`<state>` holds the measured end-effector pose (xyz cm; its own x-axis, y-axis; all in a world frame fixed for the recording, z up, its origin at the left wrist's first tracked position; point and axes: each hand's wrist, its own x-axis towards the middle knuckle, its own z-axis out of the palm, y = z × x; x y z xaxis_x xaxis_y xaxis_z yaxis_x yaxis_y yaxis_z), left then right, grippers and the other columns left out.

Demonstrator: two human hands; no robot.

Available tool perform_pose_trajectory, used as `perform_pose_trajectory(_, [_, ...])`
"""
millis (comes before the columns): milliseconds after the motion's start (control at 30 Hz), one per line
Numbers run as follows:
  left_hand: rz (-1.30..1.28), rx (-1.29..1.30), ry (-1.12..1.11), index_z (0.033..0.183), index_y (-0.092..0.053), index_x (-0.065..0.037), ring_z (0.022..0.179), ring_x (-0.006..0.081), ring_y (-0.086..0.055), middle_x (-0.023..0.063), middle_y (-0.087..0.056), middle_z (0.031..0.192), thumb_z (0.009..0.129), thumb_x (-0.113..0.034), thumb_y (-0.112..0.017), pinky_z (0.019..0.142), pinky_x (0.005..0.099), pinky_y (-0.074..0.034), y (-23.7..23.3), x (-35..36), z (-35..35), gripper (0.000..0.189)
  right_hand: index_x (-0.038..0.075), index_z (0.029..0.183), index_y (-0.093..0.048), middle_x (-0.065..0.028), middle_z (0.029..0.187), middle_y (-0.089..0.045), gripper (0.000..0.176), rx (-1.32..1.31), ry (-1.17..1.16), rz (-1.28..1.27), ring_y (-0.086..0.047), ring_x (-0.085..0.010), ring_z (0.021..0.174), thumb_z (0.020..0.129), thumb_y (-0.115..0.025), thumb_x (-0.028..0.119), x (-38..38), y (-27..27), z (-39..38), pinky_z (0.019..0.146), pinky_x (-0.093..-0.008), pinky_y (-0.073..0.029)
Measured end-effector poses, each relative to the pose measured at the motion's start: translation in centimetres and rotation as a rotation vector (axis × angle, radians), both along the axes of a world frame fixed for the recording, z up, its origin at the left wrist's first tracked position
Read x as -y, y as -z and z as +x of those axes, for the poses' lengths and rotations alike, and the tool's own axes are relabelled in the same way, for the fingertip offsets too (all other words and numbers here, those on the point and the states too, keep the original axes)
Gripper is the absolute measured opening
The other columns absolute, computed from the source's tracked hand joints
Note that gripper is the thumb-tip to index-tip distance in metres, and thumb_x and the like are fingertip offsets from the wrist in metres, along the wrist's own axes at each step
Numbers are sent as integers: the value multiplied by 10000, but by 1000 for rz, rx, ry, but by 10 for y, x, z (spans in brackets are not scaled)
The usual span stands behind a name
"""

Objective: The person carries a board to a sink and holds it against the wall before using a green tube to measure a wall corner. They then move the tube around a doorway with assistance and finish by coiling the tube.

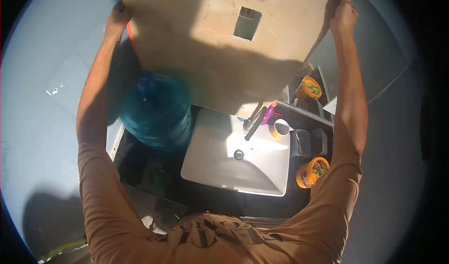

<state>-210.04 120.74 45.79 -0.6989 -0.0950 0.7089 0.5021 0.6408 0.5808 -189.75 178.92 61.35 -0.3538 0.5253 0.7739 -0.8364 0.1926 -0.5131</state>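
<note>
A large tan board [177, 44] stands upright in front of me above the sink, with two rectangular cutouts down its middle. My left hand [120, 17] is closed around its left edge, where a strip of orange-red shows. On the opposite edge my right hand [344, 15] grips the board, one digit extended upward along it. The board's lower part reaches down behind the faucet [252, 123] and the blue water jug [159, 109]. A shadow falls across much of its face.
Below lies a white rectangular sink [210, 163] on a black counter [224, 203]. Right of the faucet are a purple bottle [268, 115], a white cup [279, 129], clear plastic containers [301, 143] and an orange tub [305, 176]. Another orange tub [307, 88] appears farther back.
</note>
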Motion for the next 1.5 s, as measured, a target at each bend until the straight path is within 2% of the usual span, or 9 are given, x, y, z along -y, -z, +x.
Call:
perform_pose_trajectory(433, [326, 53, 69, 1087, -608, 45, 662, 107, -525, 10, -603, 754, 1035, -321, -639, 633, 299, -451, 20, 9, 18, 371, -34, 1128, -695, -99, 1101, -736, 299, -87, -247, 59, -664, -181, 1025, 949, -749, 200, 29, 9, 5, 950, -322, -503])
perform_pose_trajectory(667, [247, 98, 144, 1079, -631, 40, 715, 129, -567, 40, -643, 785, 1043, -404, -615, 710, 318, -480, 23, 27, 14, 446, 0, 1023, -726, -6, 893, -690, 255, -98, 18, 40, -558, -86, 772, 945, -764, 240, 49, 10, 28, 692, -271, -444])
perform_pose_trajectory(833, [13, 38, -61, 1061, -632, 22, 692, 192, -544, 61, -605, 755, 1034, -402, -632, 725, 327, -486, 20, 36, 26, 425, -25, 1068, -721, -58, 989, -720, 268, 123, 197, 54, -628, -160, 894, 943, -765, 208, 39, 4, -5, 820, -309, -493])
perform_pose_trajectory(933, [-50, 291, 62, 1103, -627, 26, 727, 149, -541, 61, -641, 899, 1010, -539, -630, 691, 320, -470, 3, 38, 31, 572, -37, 1070, -725, -90, 1101, -736, 265, -149, -248, 26, -656, -178, 1008, 946, -759, 195, 50, 11, -10, 912, -332, -507])
perform_pose_trajectory(1100, [-61, 607, -7, 1239, -606, 25, 715, 202, -561, 99, -610, 1133, 840, -828, -595, 727, 315, -523, -31, 3, 83, 943, -11, 1041, -744, -36, 991, -728, 277, -24, -54, 69, -611, -134, 909, 965, -743, 256, 76, 9, 0, 838, -303, -484])
perform_pose_trajectory(1300, [8, 501, -21, 1122, -661, 36, 624, 157, -506, 108, -640, 990, 858, -691, -726, 627, 279, -503, -21, 34, 25, 777, -20, 1054, -745, -44, 979, -725, 298, 18, -114, 64, -604, -135, 885, 958, -751, 262, 65, 14, -27, 820, -310, -489])
perform_pose_trajectory(1367, [-74, 350, 40, 934, -603, 3, 581, 87, -444, 18, -469, 828, 910, -631, -715, 525, 222, -441, -32, 38, 19, 644, -31, 1047, -741, -51, 964, -722, 333, -16, -92, 32, -605, -143, 865, 962, -743, 291, 68, 11, -27, 812, -312, -496])
perform_pose_trajectory(1433, [-26, 571, 47, 986, -627, 38, 667, 158, -544, 78, -557, 838, 925, -596, -713, 633, 279, -503, -51, 14, 75, 643, -45, 1171, -715, -117, 1110, -729, 464, 82, -84, 55, -640, -211, 999, 963, -727, 370, 79, 14, -8, 918, -349, -496])
perform_pose_trajectory(1500, [-390, 265, -263, 1075, -674, 77, 792, 249, -659, 168, -700, 912, 980, -528, -648, 712, 378, -523, -47, -6, 139, 613, -39, 1329, -648, -183, 1319, -670, 612, 250, 296, 5, -599, -287, 1224, 956, -710, 442, 80, 8, -14, 1068, -384, -440])
